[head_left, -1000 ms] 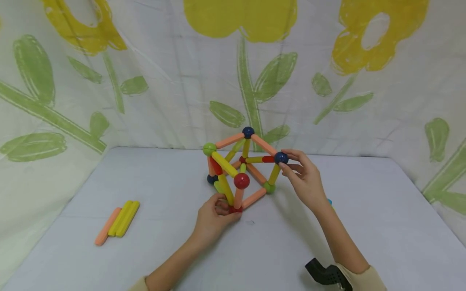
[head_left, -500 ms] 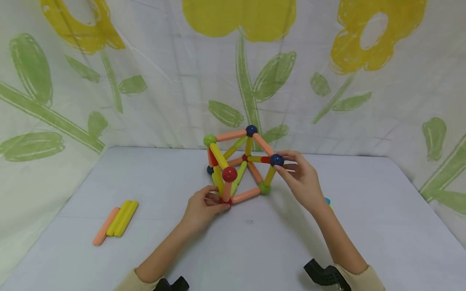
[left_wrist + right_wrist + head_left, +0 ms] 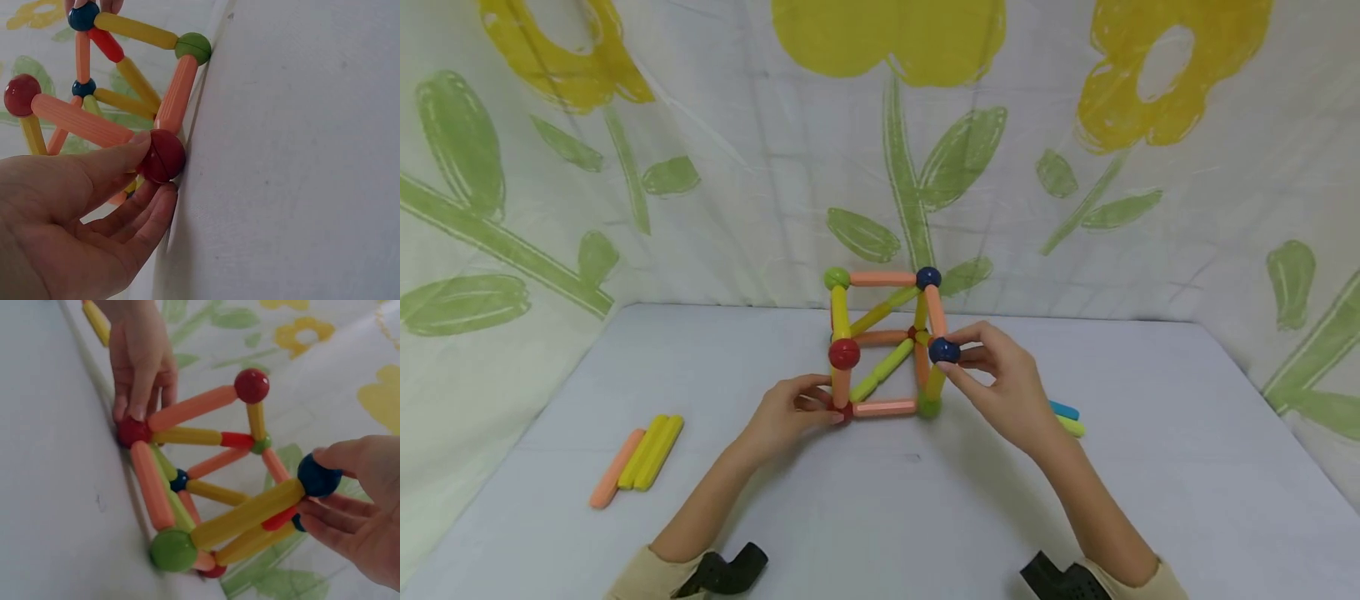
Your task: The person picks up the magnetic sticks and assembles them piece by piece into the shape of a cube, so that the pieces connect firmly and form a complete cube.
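Note:
A cube-shaped frame of sticks and balls, with salmon sticks point(image 3: 886, 407) and yellow sticks among its bars, stands on the white table point(image 3: 887, 517). Diagonal sticks, such as a light green stick point(image 3: 883, 371), cross its faces. My left hand point(image 3: 786, 421) pinches the red ball point(image 3: 165, 156) at the lower front left corner between thumb and fingers. Another red ball point(image 3: 844, 354) sits above it. With thumb and fingertips, my right hand point(image 3: 1000, 379) grips the dark blue ball point(image 3: 319, 475) at the upper front right corner. Below that ball, a yellow stick point(image 3: 250, 512) runs to a green ball point(image 3: 174, 550).
To the left lie a loose salmon stick point(image 3: 617, 468) and two yellow sticks point(image 3: 658, 452). Partly behind the right forearm are a blue stick point(image 3: 1064, 410) and a light green stick point(image 3: 1071, 427). A cloth backdrop point(image 3: 737, 225) with painted flowers hangs behind the table.
The frame has turned clockwise as seen from above, its front now squarer to the head view. My left hand has moved left and slightly back; my right hand has come left and slightly nearer.

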Demonstrator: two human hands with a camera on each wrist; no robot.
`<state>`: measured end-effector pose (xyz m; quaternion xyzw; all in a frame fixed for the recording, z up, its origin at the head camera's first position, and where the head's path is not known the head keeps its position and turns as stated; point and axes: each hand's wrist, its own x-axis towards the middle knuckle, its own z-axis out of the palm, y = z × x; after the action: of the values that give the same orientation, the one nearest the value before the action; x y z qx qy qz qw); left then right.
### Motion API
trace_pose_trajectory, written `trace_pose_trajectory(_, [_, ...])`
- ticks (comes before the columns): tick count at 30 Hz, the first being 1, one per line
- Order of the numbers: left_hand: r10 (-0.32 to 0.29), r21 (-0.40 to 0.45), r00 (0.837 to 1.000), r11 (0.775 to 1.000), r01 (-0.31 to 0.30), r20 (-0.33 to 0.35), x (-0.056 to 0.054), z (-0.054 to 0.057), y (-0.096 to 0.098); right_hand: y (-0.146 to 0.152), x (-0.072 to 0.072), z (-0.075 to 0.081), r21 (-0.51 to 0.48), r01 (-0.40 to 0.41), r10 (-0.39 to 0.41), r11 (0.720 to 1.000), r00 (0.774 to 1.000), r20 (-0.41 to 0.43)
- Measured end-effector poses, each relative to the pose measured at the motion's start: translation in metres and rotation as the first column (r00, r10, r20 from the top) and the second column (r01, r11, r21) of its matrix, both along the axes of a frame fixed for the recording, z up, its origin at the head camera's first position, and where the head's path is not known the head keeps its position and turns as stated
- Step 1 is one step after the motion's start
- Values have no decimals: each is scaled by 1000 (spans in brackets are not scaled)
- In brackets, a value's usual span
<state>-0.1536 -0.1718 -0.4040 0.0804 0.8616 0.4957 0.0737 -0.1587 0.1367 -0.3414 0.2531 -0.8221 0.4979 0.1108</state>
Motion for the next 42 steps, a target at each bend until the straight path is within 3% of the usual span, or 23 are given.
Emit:
trace_pose_trajectory(6, [-52,24,998,998,52,20,1,2,0,9,7,13,68,-33,29,997,998,61])
trace_pose_trajectory(14, [-27,-11,999,1000,27,24,4,1,-2,13,5,13,49,-71,64,996,991,119])
trace_pose_trajectory(22, [19,-57,998,998,-23,-62,28,15,-23,12,5,11,11,-81,78,997,983,167])
trace_pose_trajectory(25, [72,-89,989,992,-84,-127,40,20,-38,13,6,11,15,-70,66,997,983,173])
trace_pose_trajectory(27, [127,-103,975,984,-147,-181,48,23,-51,13,6,11,14,-66,62,998,983,170])
trace_pose_trajectory(31, [257,-137,921,942,-306,-292,65,23,-83,13,5,9,-5,-69,69,998,985,159])
trace_pose_trajectory(36, [399,-234,858,845,-481,-323,77,17,-127,12,4,8,-13,-65,66,998,987,148])
trace_pose_trajectory(39, [451,-291,845,799,-526,-286,81,11,-148,11,5,7,-6,-57,57,998,989,140])
trace_pose_trajectory(42, [483,-336,845,775,-535,-231,84,4,-163,10,5,7,-8,-56,57,998,989,139])
